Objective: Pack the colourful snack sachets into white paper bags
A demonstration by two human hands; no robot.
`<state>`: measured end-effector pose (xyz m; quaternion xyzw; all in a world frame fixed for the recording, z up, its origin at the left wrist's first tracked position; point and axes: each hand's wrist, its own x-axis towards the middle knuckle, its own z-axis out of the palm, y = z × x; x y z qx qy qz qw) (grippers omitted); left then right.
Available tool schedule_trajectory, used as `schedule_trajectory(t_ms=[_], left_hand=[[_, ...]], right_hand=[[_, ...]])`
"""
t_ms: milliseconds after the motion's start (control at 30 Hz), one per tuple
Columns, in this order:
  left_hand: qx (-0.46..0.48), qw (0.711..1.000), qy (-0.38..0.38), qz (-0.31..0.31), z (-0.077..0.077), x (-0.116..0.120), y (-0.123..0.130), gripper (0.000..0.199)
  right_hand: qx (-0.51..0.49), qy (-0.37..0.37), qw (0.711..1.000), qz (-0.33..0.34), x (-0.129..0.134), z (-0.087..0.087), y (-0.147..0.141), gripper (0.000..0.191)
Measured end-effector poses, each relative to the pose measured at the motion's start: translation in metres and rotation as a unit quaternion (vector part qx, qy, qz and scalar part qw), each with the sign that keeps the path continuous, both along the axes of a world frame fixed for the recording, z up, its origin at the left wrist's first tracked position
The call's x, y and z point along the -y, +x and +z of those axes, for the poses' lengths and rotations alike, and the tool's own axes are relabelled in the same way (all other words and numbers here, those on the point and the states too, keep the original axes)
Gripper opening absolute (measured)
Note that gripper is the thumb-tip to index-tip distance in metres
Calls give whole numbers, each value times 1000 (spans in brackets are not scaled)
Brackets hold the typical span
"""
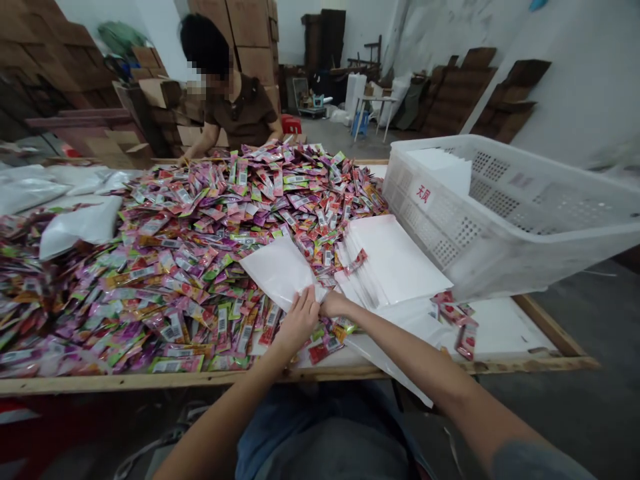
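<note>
Workshop/whse, stacked ctns (254,65), heaped pkts (210,220)

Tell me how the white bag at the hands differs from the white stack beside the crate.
The white bag is a single piece, while the white stack shows many layers.
The white bag has the left hand and right hand at its near end; the white stack lies flat against the crate.
The white bag looks smaller than the white stack here.
Both are white.
</note>
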<state>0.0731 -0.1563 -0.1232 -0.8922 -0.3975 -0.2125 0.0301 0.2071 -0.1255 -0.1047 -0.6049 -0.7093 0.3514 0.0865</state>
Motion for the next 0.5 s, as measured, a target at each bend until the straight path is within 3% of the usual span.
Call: schedule_trajectory(t_ms=[100,233,300,367,433,500], left_hand=[[-28,998,-27,41,-3,2,-2,15],[-21,997,-67,14,3,-2,-2,18],[20,997,-76,21,6,-1,-5,17],[112,986,-74,94,7,5,-9,14],[247,946,-100,187,5,14,-13,32],[376,884,-191,203,3,23,-16,50]], right_hand=[[-70,-7,997,-28,2,-2,8,29],[-125,-1,985,-122,18,-8,5,22],[-143,5,976,-166,21,-8,0,17],[-165,3,967,-194,19,-3,-5,17],[-233,-45,942,-236,15,5,-9,20],[-320,-123,897,-278,14,15,-12,21]])
